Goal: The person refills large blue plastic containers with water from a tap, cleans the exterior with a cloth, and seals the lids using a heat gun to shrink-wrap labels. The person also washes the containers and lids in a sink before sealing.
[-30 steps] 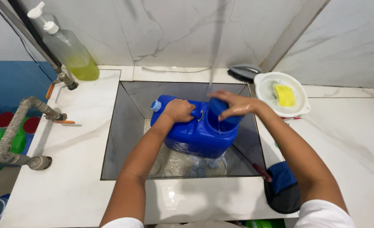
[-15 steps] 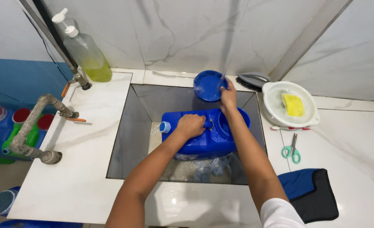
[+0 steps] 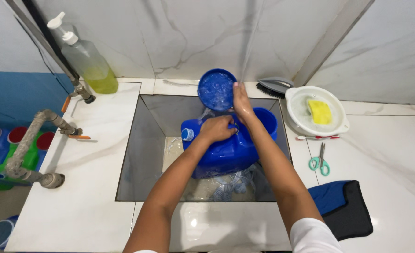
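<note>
I see my left hand (image 3: 219,129) pressed flat on top of the blue jerrycan (image 3: 226,150) lying in the sink (image 3: 137,154), fingers spread. My right hand (image 3: 241,104) grips the rim of a round blue lid (image 3: 216,90) just above it. Far left of both hands stands a clear pump bottle (image 3: 88,63) holding yellow liquid. Right of them, a white bowl (image 3: 301,119) holds a yellow sponge (image 3: 320,111). My forearms hide part of the jerrycan.

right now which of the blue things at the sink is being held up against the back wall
The round blue lid, raised by the right hand; the big blue jug lies in the sink under the left hand.
</note>
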